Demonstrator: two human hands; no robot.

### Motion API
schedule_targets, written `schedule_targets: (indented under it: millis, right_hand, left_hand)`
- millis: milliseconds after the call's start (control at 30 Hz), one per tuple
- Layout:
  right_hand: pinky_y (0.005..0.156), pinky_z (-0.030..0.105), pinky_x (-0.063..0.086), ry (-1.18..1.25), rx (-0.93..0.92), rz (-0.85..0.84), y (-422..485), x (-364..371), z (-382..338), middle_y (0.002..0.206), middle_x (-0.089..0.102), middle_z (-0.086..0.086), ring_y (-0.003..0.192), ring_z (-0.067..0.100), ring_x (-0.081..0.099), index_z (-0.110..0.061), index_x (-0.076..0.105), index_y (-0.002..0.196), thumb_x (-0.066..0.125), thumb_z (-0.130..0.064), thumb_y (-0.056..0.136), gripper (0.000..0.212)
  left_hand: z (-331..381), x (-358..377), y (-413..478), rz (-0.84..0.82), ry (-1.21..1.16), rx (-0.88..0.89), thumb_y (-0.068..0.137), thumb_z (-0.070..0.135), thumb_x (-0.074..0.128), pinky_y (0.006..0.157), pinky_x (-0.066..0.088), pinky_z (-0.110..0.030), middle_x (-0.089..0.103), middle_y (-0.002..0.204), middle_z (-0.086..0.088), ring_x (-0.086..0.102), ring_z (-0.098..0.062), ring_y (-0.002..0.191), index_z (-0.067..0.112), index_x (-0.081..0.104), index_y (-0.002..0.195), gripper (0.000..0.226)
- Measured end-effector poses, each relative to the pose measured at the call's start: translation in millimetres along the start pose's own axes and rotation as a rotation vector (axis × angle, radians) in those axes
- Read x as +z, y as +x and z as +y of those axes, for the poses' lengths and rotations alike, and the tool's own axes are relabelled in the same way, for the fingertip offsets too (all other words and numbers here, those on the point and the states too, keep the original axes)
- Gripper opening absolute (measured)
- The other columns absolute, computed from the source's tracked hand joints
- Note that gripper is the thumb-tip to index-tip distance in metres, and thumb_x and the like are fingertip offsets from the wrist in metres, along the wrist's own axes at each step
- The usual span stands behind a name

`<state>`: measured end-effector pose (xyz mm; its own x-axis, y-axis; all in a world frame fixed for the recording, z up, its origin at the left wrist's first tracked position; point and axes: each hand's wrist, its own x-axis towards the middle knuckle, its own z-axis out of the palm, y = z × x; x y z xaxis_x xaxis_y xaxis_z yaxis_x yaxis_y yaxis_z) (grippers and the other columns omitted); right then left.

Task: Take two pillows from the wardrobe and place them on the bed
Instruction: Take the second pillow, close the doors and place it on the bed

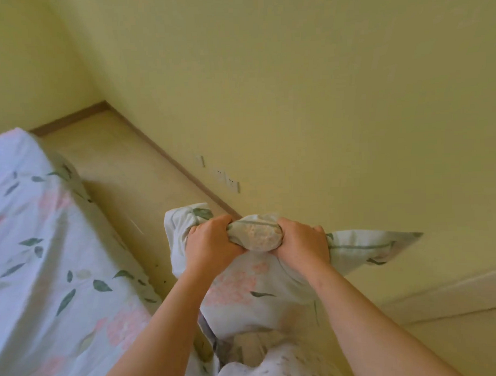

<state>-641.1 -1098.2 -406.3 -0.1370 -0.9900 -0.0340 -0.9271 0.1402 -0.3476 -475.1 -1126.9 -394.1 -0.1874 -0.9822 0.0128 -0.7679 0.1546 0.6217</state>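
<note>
Both hands hold one pillow in the air, in the near middle of the scene, in front of the person. The left hand is closed in a fist on the left part of its top edge, and the right hand is closed in the same way on the right part. Between the two fists the cloth is bunched into a small round bulge. One corner of the pillow sticks out to the right of the right hand, and another corner stands up at the far side of the left hand. The pillow has a pale cover with pink flowers and green leaves. The bed is on the left, with a sheet of the same pattern, and the pillow does not touch it. Behind is a yellow wall, with sockets low on it, near the floor.
</note>
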Motion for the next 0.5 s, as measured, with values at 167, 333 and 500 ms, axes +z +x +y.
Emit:
schedule_targets:
  millis: [167, 333, 500]
  right_hand:
    - [0.07, 0.035, 0.026, 0.046, -0.145, -0.07, 86.1, 11.5, -32.3, 0.086, 0.07, -0.002, 0.086, 0.026, 0.063, -0.027, 0.053, 0.086, 0.057, -0.045, 0.079, 0.02]
    - [0.073, 0.034, 0.027, 0.108, -0.261, -0.132, 185.5, 18.6, -59.7, 0.092, 0.07, -0.005, 0.089, 0.024, 0.062, -0.031, 0.052, 0.085, 0.056, -0.049, 0.078, 0.02]
    - [0.071, 0.034, 0.023, 0.101, -0.394, -0.199, 286.8, 21.3, -106.2, 0.094, 0.069, -0.001, 0.091, 0.025, 0.062, -0.031, 0.047, 0.08, 0.057, -0.046, 0.078, 0.018]
  left_hand:
    - [-31.4, -20.5, 61.2, 0.108, 0.011, -0.102, 0.064, 0.031, 0.076, 0.052, 0.036, -0.025, 0.058, 0.062, 0.004, 0.054, -0.019, 0.063, 0.019, 0.059, 0.073, 0.023]
    - [-55.2, -39.6, 139.9, 0.181, 0.023, -0.176, 0.064, 0.031, 0.076, 0.058, 0.039, -0.027, 0.059, 0.065, 0.003, 0.056, -0.02, 0.067, 0.02, 0.057, 0.073, 0.023]
    - [-82.5, -74.1, 218.6, 0.235, 0.034, -0.274, 0.063, 0.032, 0.077, 0.051, 0.029, -0.022, 0.046, 0.056, 0.014, 0.051, -0.016, 0.062, 0.025, 0.048, 0.065, 0.03]
